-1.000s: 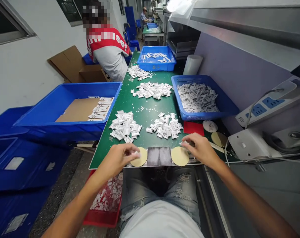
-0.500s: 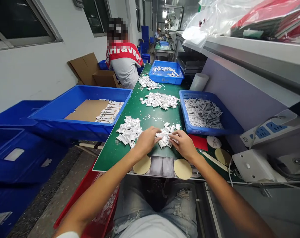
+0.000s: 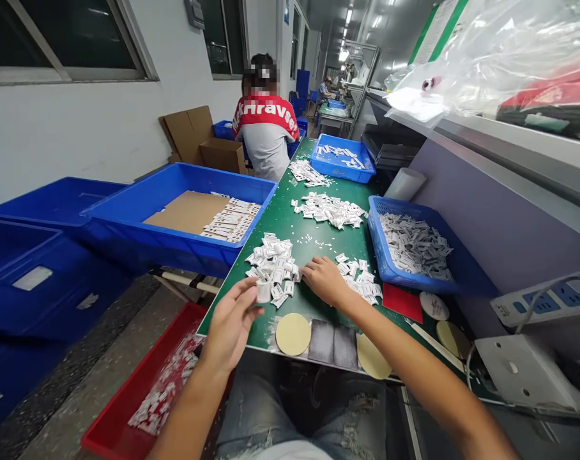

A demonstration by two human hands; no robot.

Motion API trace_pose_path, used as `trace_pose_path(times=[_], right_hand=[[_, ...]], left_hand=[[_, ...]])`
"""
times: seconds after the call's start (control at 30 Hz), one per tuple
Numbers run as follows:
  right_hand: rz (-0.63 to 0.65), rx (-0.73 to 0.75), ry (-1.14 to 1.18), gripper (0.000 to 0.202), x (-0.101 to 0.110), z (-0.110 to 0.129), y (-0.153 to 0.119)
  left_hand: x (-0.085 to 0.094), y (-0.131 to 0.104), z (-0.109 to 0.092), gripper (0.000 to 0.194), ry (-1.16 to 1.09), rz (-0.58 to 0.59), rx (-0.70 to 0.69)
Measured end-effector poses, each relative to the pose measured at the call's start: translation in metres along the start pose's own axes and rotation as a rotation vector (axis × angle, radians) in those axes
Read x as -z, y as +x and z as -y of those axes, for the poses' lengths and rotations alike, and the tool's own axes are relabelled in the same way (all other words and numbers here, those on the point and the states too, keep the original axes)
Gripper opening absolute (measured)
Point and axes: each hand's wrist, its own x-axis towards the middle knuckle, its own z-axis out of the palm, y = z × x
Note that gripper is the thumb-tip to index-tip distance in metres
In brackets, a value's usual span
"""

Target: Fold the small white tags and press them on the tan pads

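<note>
Between the thumb and fingers of my left hand [image 3: 230, 319] is a small white plastic piece [image 3: 263, 291], held up in front of the left pile of white pieces [image 3: 276, 259]. My right hand [image 3: 324, 281] reaches across to the right edge of that same pile, its fingertips pinched at a white piece there. Behind my right wrist lies a second pile of similar pieces [image 3: 366, 286]. At the table's front edge, below my hands, are two round yellowish pads [image 3: 293, 334] with dark rectangular pads [image 3: 333, 344] between them.
On the right stands a blue basket [image 3: 379, 255] full of white pieces, beside a red sheet [image 3: 402, 302] and a power strip [image 3: 543, 305]. Further piles and a blue tray [image 3: 340, 171] lie farther back. Blue crates [image 3: 175, 249] and a red bin [image 3: 108, 415] flank the left; a person [image 3: 266, 140] sits ahead.
Both hands have moved left from the right pile to the left pile. My left hand now holds up a white piece. The camera view has turned slightly left.
</note>
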Motion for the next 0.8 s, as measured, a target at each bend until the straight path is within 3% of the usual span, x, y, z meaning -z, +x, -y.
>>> trace_pose_path(times=[0.03, 0.1, 0.2, 0.43, 0.63, 0.8], right_hand=[[0.012, 0.0, 0.034, 0.02, 0.001, -0.001, 0.0], [0.03, -0.003, 0.129, 0.02, 0.007, -0.004, -0.004], [0.028, -0.055, 0.319, 0.014, 0.021, -0.006, -0.015], [0.007, -0.282, 0.892, 0.023, 0.039, 0.025, -0.066], [-0.117, -0.543, 1.488, 0.025, 0.038, 0.053, -0.098], [-0.191, -0.659, 1.446, 0.014, 0.042, 0.045, -0.135]], left_hand=[[0.008, -0.009, 0.0, 0.037, -0.241, -0.042, 0.111], [0.018, -0.026, 0.003, 0.039, -0.52, -0.075, 0.243], [0.016, -0.042, 0.007, 0.038, -0.637, -0.093, 0.302], [-0.007, -0.054, 0.012, 0.046, -0.618, 0.05, 0.314], [-0.026, -0.064, 0.008, 0.039, -0.526, 0.189, 0.395], [-0.024, -0.063, 0.018, 0.054, -0.3, 0.182, 0.332]])
